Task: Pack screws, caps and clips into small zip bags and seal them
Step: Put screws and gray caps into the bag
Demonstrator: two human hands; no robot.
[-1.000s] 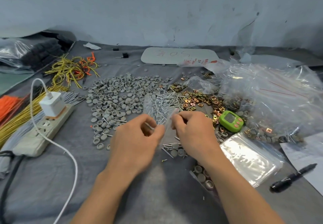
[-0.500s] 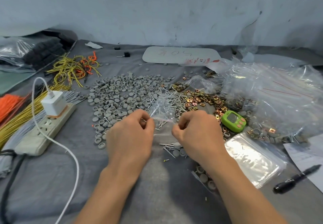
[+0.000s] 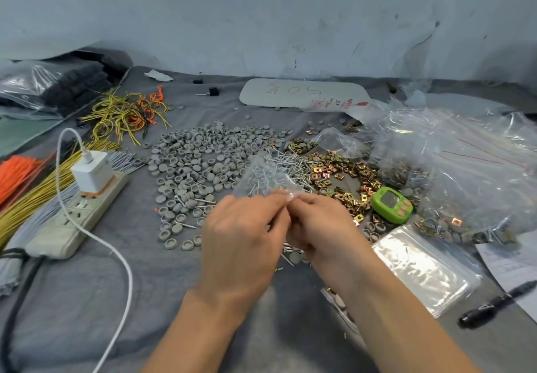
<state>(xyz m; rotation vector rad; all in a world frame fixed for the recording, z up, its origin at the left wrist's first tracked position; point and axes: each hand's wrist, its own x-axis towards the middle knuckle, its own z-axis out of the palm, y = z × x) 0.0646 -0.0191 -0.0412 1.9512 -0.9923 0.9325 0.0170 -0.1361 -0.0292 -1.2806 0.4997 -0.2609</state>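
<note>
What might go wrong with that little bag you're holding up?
The left hand and right hand pinch the zip bag only at one edge, so it might slip and spill. Pointy screws could poke its thin plastic. Stray screws lie among the gray caps, so parts could mix.

Wall [image 3: 261, 9]: pale blue-grey paint, scuffed and stained (a dark crack toward the right). Grey cloth [image 3: 72, 300]: wrinkled, covers the work surface up to the wall. Light: even, soft shadows.
</note>
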